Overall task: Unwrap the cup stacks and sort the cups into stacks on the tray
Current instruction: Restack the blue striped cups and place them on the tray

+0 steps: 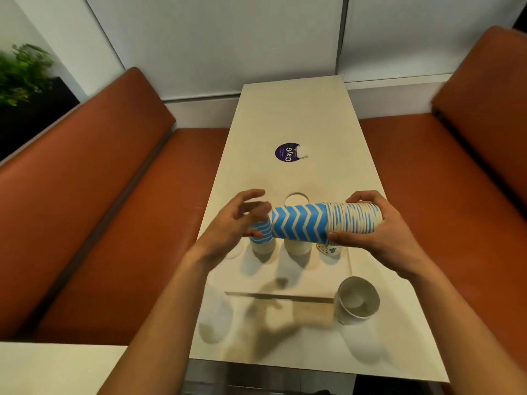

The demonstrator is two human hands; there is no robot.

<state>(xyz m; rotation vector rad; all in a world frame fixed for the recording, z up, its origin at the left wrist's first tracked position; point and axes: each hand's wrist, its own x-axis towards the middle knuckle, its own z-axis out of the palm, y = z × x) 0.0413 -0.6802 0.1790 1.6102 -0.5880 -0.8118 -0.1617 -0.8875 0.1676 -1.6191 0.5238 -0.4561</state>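
My right hand grips a long stack of blue-and-white zigzag cups, held sideways above the table. My left hand hovers at the stack's left end with its fingers spread and blurred, holding nothing that I can make out. Below them three stacks stand in a row on the pale tray: a blue zigzag stack partly behind my left hand, a plain white stack, and a small-patterned cup mostly hidden by the held stack.
A single white cup stands near the table's right front. Clear plastic wrap lies at the left front. A purple round sticker sits mid-table. Orange benches flank the narrow table.
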